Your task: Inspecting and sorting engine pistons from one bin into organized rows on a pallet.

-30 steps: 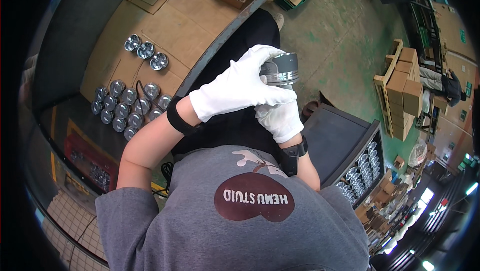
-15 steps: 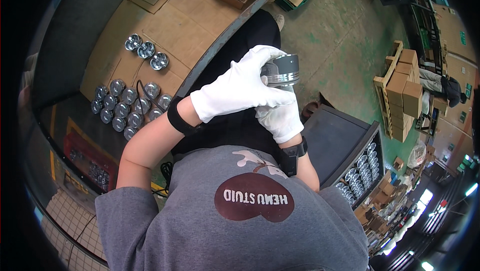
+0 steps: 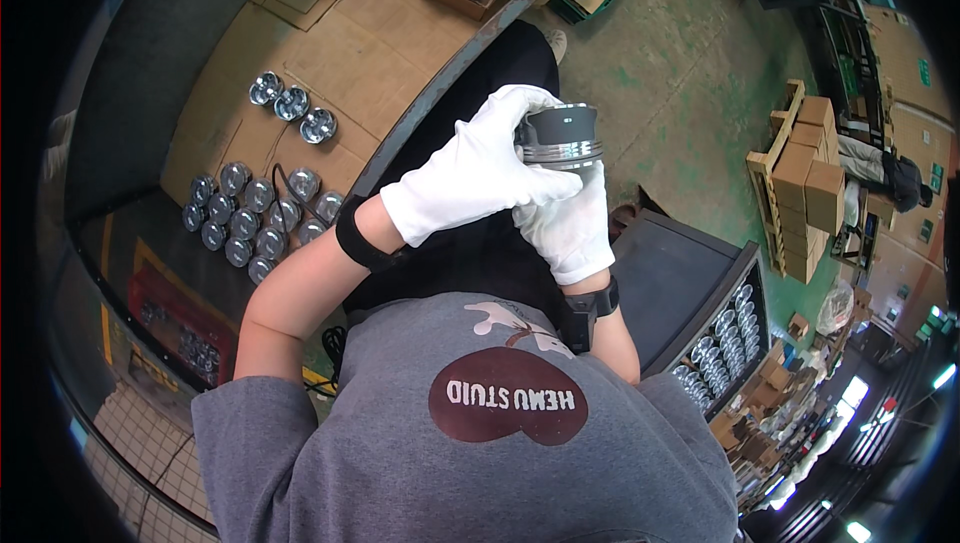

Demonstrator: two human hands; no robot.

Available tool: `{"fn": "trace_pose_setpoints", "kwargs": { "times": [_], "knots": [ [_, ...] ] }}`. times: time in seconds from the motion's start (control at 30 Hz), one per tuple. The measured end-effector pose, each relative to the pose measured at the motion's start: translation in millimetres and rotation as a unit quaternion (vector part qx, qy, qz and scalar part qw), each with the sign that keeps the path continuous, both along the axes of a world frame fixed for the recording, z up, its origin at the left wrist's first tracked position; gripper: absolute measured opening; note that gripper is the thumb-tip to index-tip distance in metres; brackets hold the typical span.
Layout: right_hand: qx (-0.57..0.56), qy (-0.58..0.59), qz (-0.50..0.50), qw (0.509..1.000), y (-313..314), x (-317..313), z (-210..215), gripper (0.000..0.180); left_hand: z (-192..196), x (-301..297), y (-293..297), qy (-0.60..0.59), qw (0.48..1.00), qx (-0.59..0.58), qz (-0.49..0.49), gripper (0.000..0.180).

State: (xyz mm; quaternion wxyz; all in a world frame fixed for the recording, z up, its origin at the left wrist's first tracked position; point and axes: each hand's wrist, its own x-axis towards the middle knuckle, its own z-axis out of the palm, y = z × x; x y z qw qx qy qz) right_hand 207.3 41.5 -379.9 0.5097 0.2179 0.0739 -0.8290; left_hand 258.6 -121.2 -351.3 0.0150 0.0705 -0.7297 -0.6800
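A piston (image 3: 562,130) with a dark grey skirt and bright ring grooves is held up in front of my body, its grooved end down. My left hand (image 3: 480,168), in a white glove, wraps round its left side, fingers over the top and thumb below. Just beneath the piston is my right hand (image 3: 567,233), also white-gloved. The right hand's fingers are hidden behind the piston and the left hand, so their grip cannot be made out.
Several shiny pistons (image 3: 240,220) stand on the cardboard-covered bench (image 3: 350,63) at left, three more (image 3: 292,102) above them. A raised metal rim (image 3: 430,83) edges the bench. A dark cabinet (image 3: 665,278) with a tray of pistons (image 3: 720,343) is at right. Boxes (image 3: 808,178) sit on a pallet beyond.
The piston has turned slightly in my left hand, so more of its dark skirt shows. My right hand has shifted a little up and to the right beneath it.
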Motion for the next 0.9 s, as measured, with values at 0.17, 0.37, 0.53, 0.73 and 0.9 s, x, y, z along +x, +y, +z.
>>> {"fn": "trace_pose_setpoints", "kwargs": {
  "times": [0.17,0.37,0.53,0.73,0.9],
  "knots": [
    [0.036,0.044,-0.031,0.998,-5.0,-4.8,14.0,0.055,-5.2,-1.4,3.6,0.068,0.995,-0.054,0.043,0.062],
    [0.193,0.313,-0.084,0.926,-1.2,-0.4,14.6,0.054,-10.3,-2.1,7.4,0.121,0.977,-0.15,0.089,0.047],
    [0.427,0.465,-0.077,0.772,3.3,-4.8,16.0,0.067,-12.1,-2.3,9.7,0.104,0.976,-0.165,0.095,0.048],
    [0.525,0.615,-0.09,0.582,-7.8,1.8,20.5,0.083,-18.1,-1.1,9.6,0.1,0.974,-0.182,0.085,0.054],
    [0.554,0.637,-0.09,0.528,-5.5,3.0,16.4,0.083,-19.8,-1.3,11.3,0.086,0.977,-0.181,0.074,0.059]
  ]
}}
